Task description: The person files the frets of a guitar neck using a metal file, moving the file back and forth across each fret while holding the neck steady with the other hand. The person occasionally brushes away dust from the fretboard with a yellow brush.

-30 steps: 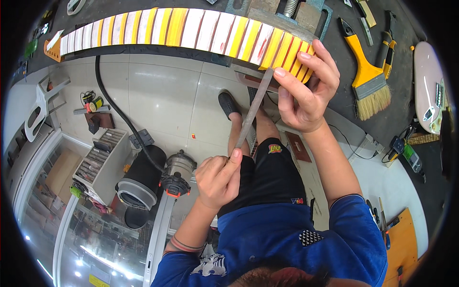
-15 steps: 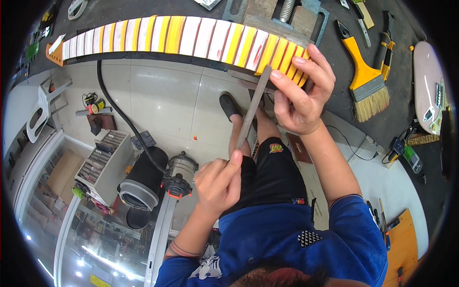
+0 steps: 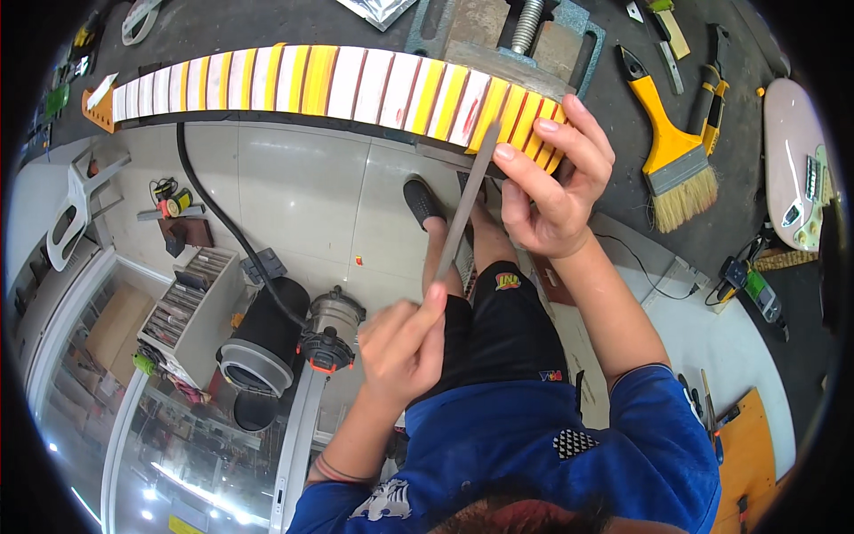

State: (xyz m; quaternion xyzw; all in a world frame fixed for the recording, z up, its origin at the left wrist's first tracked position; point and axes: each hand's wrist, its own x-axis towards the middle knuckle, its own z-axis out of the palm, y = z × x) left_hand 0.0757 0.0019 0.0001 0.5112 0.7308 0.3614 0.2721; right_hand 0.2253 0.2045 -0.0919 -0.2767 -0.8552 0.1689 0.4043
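A guitar neck (image 3: 376,84), its fretboard covered in white and yellow tape strips between dark fret lines, stretches across the top, with the slotted headstock (image 3: 100,104) at far left. My left hand (image 3: 400,347) is closed around the lower end of a narrow grey metal file (image 3: 464,214). The file slants up to the right, its tip lying over the yellow strips near the neck's right end. My right hand (image 3: 569,178) has its fingers on that end, the index fingertip beside the file's tip. Its thumb is bent below the neck's near edge.
A metal vise (image 3: 525,44) stands behind the neck. To the right on the dark bench lie a yellow-handled brush (image 3: 672,142), a cutter (image 3: 712,98) and a pink guitar body (image 3: 794,160). Below are a hose (image 3: 213,209), a black vacuum canister (image 3: 267,329) and a glass case (image 3: 191,463).
The view has shifted slightly, so the neck sits lower in the picture. The file has slid a little farther over the yellow strips, with my left hand following. My right hand stays at the neck's end.
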